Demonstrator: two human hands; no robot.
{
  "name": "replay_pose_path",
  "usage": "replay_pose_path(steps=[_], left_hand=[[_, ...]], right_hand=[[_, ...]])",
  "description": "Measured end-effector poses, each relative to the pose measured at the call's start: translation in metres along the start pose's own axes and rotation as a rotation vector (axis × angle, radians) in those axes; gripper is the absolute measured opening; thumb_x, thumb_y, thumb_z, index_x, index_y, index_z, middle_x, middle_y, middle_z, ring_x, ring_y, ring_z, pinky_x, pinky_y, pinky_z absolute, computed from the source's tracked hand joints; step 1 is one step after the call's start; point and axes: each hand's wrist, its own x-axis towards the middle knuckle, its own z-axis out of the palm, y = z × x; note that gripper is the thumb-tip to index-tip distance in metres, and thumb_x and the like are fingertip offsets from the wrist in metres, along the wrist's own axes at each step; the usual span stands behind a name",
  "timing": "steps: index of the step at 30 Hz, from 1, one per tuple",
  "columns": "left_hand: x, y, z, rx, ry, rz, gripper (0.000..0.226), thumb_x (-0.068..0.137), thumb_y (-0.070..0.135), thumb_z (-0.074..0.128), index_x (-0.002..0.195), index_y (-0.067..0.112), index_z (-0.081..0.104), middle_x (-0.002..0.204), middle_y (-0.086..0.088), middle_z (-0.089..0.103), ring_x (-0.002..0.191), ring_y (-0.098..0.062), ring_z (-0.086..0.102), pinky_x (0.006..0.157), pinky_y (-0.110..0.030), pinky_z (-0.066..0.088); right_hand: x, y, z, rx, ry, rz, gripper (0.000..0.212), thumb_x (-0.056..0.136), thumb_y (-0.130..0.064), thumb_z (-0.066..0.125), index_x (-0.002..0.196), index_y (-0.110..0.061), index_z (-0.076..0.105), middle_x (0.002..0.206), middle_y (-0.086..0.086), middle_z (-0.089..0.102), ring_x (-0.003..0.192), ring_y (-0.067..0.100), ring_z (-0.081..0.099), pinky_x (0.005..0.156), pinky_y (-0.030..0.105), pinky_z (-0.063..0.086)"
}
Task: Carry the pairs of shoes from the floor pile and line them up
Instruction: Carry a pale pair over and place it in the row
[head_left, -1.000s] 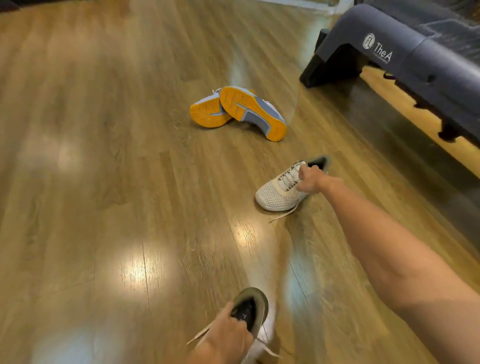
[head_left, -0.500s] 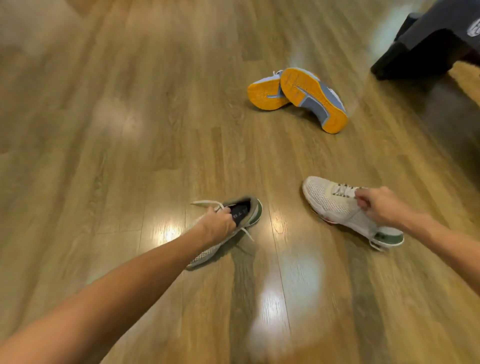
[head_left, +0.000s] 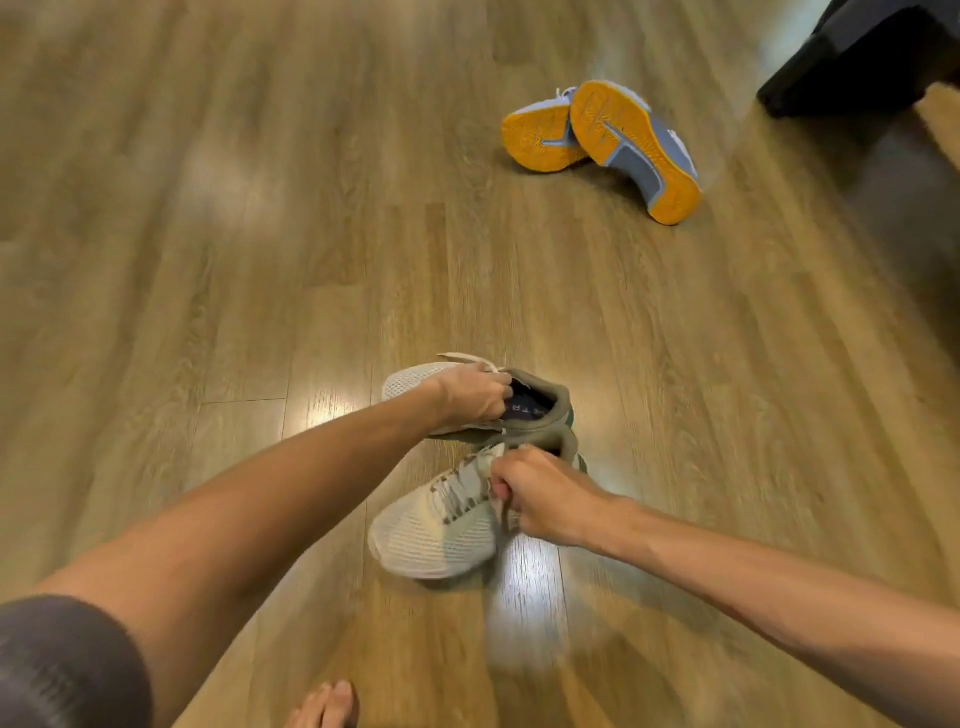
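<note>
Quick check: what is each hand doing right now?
Left hand: grips the collar of the far white shoe.
Right hand: pinches the near white shoe at its laces.

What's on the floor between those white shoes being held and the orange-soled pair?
Nothing: the head view shows only bare wooden floor between the white shoes and the orange-soled pair.

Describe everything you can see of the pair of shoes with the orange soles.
The orange-soled shoes lie tipped over on the wood floor, soles facing the camera. The soles look like rubber, orange with a grey-blue middle band; pale blue uppers and a bit of lace peek out behind. The two overlap, touching each other, untouched by either hand.
</note>
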Motion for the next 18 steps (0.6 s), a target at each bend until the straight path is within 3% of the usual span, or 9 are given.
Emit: replay_pose_path(steps=[3, 5, 7, 8, 11, 14, 16, 18], left_hand=[[-0.009, 0.019, -0.015, -0.105, 0.115, -0.082, 0.026, 0.098, 0.017, 0.047, 0.122, 0.017, 0.056, 0.133, -0.003, 0.051, 0.129, -0.02, 0.04, 0.108, -0.043, 0.034], [-0.025, 0.035, -0.028, -0.239, 0.247, -0.212, 0.031, 0.094, 0.017, 0.051, 0.124, 0.014, 0.052, 0.137, -0.007, 0.046, 0.132, -0.024, 0.037, 0.107, -0.046, 0.033], [-0.045, 0.06, -0.043, -0.391, 0.28, -0.378, 0.033, 0.088, 0.016, 0.055, 0.12, 0.011, 0.049, 0.127, -0.01, 0.05, 0.12, -0.026, 0.045, 0.097, -0.042, 0.039], [-0.053, 0.075, -0.051, -0.531, 0.27, -0.461, 0.035, 0.084, 0.016, 0.058, 0.117, 0.01, 0.05, 0.118, -0.01, 0.055, 0.111, -0.026, 0.051, 0.092, -0.039, 0.042], [-0.06, 0.108, -0.075, -1.266, 0.202, -0.759, 0.03, 0.077, 0.011, 0.06, 0.107, 0.01, 0.06, 0.097, -0.009, 0.068, 0.09, -0.026, 0.064, 0.071, -0.036, 0.052], [-0.032, 0.126, -0.087, -1.659, 0.176, -0.9, 0.023, 0.076, 0.011, 0.055, 0.097, 0.007, 0.065, 0.099, -0.013, 0.067, 0.095, -0.029, 0.063, 0.076, -0.037, 0.055], [-0.004, 0.145, -0.092, -1.741, 0.095, -0.923, 0.028, 0.081, 0.017, 0.059, 0.107, 0.008, 0.062, 0.115, -0.012, 0.06, 0.108, -0.029, 0.058, 0.086, -0.035, 0.051], [0.021, 0.167, -0.087, -1.732, -0.021, -0.933, 0.043, 0.085, 0.031, 0.065, 0.12, 0.008, 0.055, 0.125, -0.01, 0.052, 0.117, -0.028, 0.052, 0.092, -0.035, 0.046]], right_hand=[[0.006, -0.014, 0.018, -0.051, 0.029, 0.025, 0.018, 0.081, 0.005, 0.054, 0.085, -0.013, 0.055, 0.094, 0.006, 0.06, 0.086, 0.022, 0.056, 0.068, 0.037, 0.051], [0.005, -0.011, 0.02, -0.026, 0.022, 0.085, 0.018, 0.086, 0.001, 0.051, 0.1, -0.006, 0.061, 0.103, 0.012, 0.061, 0.093, 0.026, 0.057, 0.076, 0.036, 0.048], [0.001, -0.004, 0.015, 0.037, -0.031, 0.102, 0.02, 0.088, -0.003, 0.053, 0.106, -0.007, 0.063, 0.101, 0.008, 0.061, 0.088, 0.022, 0.056, 0.072, 0.029, 0.042], [-0.001, 0.0, 0.01, 0.057, -0.059, 0.077, 0.017, 0.087, -0.003, 0.055, 0.1, -0.008, 0.064, 0.095, 0.005, 0.061, 0.08, 0.017, 0.054, 0.068, 0.026, 0.04], [-0.007, 0.02, -0.015, 0.012, -0.032, 0.004, 0.02, 0.076, -0.002, 0.051, 0.075, -0.019, 0.062, 0.086, -0.008, 0.057, 0.073, 0.006, 0.049, 0.058, 0.015, 0.034], [-0.003, 0.048, -0.049, -0.226, 0.123, 0.01, 0.022, 0.069, -0.005, 0.048, 0.071, -0.025, 0.055, 0.081, -0.01, 0.054, 0.074, 0.017, 0.056, 0.057, 0.024, 0.035], [0.005, 0.069, -0.057, -0.47, 0.089, 0.008, 0.037, 0.072, 0.0, 0.054, 0.103, -0.02, 0.062, 0.11, -0.002, 0.063, 0.105, 0.024, 0.062, 0.067, 0.029, 0.046], [0.015, 0.082, -0.047, -0.685, -0.116, 0.046, 0.07, 0.08, -0.001, 0.059, 0.145, -0.011, 0.037, 0.151, 0.006, 0.04, 0.144, 0.024, 0.032, 0.099, 0.035, 0.045]])
